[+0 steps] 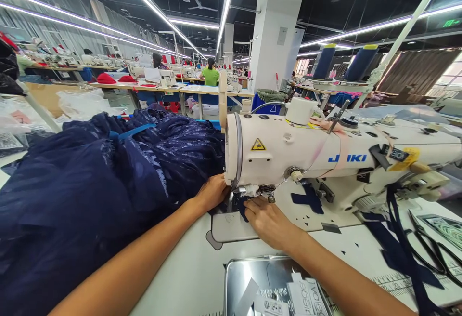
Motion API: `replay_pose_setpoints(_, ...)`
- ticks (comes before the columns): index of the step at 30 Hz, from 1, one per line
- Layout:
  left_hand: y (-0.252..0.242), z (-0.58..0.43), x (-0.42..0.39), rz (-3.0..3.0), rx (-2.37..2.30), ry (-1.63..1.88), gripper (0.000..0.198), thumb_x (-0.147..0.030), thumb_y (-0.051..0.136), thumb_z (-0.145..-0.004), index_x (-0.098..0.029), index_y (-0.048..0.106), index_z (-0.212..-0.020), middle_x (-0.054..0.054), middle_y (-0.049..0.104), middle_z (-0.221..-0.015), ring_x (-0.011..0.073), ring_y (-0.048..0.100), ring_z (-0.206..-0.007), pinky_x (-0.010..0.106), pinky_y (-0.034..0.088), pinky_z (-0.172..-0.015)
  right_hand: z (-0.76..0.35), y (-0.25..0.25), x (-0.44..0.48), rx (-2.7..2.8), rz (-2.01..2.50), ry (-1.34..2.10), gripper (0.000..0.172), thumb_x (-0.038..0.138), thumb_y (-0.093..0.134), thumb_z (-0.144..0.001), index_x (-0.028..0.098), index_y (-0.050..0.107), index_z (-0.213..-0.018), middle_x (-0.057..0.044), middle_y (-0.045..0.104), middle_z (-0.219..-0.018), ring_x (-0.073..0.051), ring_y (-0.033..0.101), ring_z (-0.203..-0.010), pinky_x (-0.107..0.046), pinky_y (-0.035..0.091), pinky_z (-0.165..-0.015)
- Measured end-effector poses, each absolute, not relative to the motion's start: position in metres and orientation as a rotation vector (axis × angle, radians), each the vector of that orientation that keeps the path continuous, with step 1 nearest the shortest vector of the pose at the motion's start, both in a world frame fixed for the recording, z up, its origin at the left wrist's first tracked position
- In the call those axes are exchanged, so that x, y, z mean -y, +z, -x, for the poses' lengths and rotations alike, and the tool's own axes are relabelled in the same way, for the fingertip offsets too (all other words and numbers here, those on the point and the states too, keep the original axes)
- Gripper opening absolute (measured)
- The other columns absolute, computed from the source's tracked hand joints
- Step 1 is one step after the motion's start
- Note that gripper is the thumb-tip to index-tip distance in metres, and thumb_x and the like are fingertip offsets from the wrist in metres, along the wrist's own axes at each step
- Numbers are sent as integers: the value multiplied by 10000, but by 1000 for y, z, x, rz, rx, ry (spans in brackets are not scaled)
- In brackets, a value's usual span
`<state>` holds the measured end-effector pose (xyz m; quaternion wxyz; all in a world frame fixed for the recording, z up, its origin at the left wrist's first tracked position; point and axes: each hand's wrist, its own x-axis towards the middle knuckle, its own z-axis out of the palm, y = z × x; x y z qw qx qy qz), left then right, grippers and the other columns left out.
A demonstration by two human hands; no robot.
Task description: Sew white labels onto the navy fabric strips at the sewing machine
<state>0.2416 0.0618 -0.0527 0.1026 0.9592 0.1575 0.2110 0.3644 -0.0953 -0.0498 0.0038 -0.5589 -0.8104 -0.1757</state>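
A white industrial sewing machine [274, 147] stands in front of me. A small piece of navy fabric [242, 208] lies under its needle area. My right hand [267, 222] is just right of the needle, its fingers bent together on the edge of that piece. My left hand [213, 191] reaches in at the left of the machine head. Its fingertips are hidden behind the head, so what they touch does not show. Beside my left arm a large heap of navy patterned cloth [90, 186] covers the table's left side, with a blue strip [133, 132] across it.
A metal tray [234, 270] with printed labels [270, 304] sits at the front. Black scissors [429, 243] and navy strips [393, 253] lie at right. Another navy scrap [306, 199] rests under the machine arm. Thread cones [324, 63] stand behind; people work at far tables.
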Motion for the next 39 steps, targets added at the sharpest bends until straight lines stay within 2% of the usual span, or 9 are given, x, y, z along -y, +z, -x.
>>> replay_pose_setpoints(13,-49,-241,-55,-2850,-535,615,348,19,446,-679,-180,613,-911,50,613,-996,185,575,-941,259,464,-804,-356,-58,92,2485,1792,-639,188,-30,479,-697,101,599,-760,-127,614,-845,-222,551,-838,-362,412,-804)
replay_pose_setpoints(20,-52,-242,-54,-2872,-603,593,272,-19,455,-703,-155,605,-883,74,616,-897,198,594,-854,283,469,-762,-352,-62,89,2470,1817,-688,146,-5,507,-711,94,610,-742,-127,619,-811,-215,559,-789,-360,423,-779)
replay_pose_setpoints(34,-55,-241,-55,-2837,-634,601,201,-44,436,-723,-140,586,-816,71,596,-860,189,575,-847,282,452,-764,-367,-65,84,2400,1781,-786,181,-2,518,-721,115,626,-807,-108,623,-938,-197,567,-812,-317,433,-741)
replay_pose_setpoints(39,-54,-236,-53,-2770,-676,657,193,-64,447,-729,-164,549,-859,41,576,-844,176,554,-844,286,452,-763,-394,-56,80,2309,1827,-854,209,8,474,-753,137,629,-807,-71,644,-751,-195,572,-736,-319,421,-698)
